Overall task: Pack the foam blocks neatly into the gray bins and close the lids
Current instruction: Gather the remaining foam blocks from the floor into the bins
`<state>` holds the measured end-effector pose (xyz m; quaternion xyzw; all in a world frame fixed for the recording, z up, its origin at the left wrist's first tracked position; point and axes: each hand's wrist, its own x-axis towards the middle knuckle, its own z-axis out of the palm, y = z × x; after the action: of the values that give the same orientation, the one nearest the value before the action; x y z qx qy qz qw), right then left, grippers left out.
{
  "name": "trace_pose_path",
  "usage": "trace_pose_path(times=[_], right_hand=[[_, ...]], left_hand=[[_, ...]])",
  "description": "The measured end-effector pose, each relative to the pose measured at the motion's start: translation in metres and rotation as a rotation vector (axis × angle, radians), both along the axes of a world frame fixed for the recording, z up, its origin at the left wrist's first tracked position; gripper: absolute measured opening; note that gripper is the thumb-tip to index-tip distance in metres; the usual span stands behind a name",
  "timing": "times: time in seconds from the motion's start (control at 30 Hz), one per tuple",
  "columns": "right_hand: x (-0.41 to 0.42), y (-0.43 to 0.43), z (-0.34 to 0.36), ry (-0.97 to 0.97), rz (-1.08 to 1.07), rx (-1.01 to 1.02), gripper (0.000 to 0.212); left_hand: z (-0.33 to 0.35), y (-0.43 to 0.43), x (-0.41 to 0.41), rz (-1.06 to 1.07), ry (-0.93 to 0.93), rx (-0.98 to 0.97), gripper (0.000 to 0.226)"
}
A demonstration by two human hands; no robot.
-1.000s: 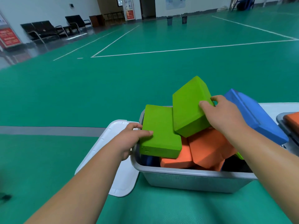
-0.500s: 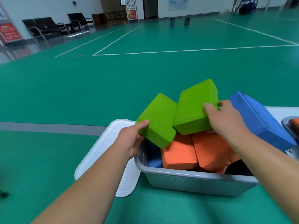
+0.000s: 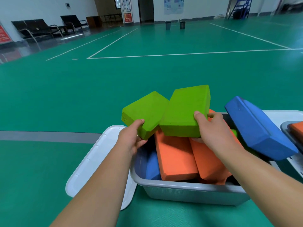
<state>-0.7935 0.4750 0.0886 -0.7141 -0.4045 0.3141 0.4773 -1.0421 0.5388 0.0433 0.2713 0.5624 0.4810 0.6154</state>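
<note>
A gray bin (image 3: 188, 190) sits on the green floor right in front of me. Two orange foam blocks (image 3: 175, 156) lie tilted inside it, with a blue block (image 3: 151, 166) low at its left end. My left hand (image 3: 132, 138) grips one green block (image 3: 146, 112) by its near corner, lifted above the bin's left end. My right hand (image 3: 213, 130) grips a second green block (image 3: 183, 112) beside it, above the orange ones. A large blue block (image 3: 260, 128) leans across the bin's right edge.
One white lid (image 3: 91, 163) lies flat on the floor left of the bin. Another white lid (image 3: 285, 115) lies at the right under a second gray bin (image 3: 288, 128) holding an orange block (image 3: 296, 130). Open court floor stretches ahead; chairs line the far wall.
Both green blocks have risen out of the bin. The left one came up off the orange blocks and tilted; the right one moved up beside it, uncovering the orange and blue blocks below.
</note>
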Motion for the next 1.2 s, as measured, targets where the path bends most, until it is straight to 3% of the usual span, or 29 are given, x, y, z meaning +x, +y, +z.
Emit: trace_pose_path(times=[0.07, 0.17, 0.3, 0.37, 0.53, 0.63, 0.77, 0.9, 1.0, 1.2], right_hand=[[0.003, 0.003, -0.001, -0.047, -0.021, 0.011, 0.062], [0.010, 0.006, -0.005, -0.061, -0.075, 0.059, 0.072], [0.016, 0.006, -0.007, -0.056, -0.090, 0.065, 0.070], [0.017, 0.004, -0.009, -0.056, -0.080, 0.069, 0.067], [0.013, 0.006, -0.015, -0.037, -0.052, 0.083, 0.070], [0.004, 0.007, -0.012, -0.017, -0.033, 0.098, 0.067], [-0.006, 0.004, -0.006, -0.024, -0.001, 0.114, 0.046], [-0.010, 0.001, -0.004, -0.032, 0.000, 0.117, 0.045], [-0.010, 0.004, -0.007, 0.036, -0.001, 0.094, 0.057], [-0.010, 0.007, -0.008, 0.167, -0.012, 0.081, 0.067]], left_hand=[[0.000, 0.011, 0.004, 0.009, 0.000, 0.016, 0.033], [-0.002, 0.024, 0.011, 0.089, 0.032, 0.037, 0.033], [-0.011, 0.037, 0.014, 0.182, 0.201, 0.088, 0.066], [-0.014, 0.040, 0.014, 0.160, 0.271, 0.124, 0.072], [-0.023, 0.036, 0.010, 0.043, 0.429, 0.239, 0.044], [-0.028, 0.037, 0.003, 0.030, 0.460, 0.203, 0.041], [-0.017, 0.033, -0.005, -0.070, 0.648, 0.255, 0.082], [-0.016, 0.032, -0.003, -0.105, 0.776, 0.258, 0.072], [-0.022, 0.033, -0.008, -0.066, 0.806, 0.243, 0.070], [-0.019, 0.025, -0.012, -0.089, 0.736, 0.253, 0.063]])
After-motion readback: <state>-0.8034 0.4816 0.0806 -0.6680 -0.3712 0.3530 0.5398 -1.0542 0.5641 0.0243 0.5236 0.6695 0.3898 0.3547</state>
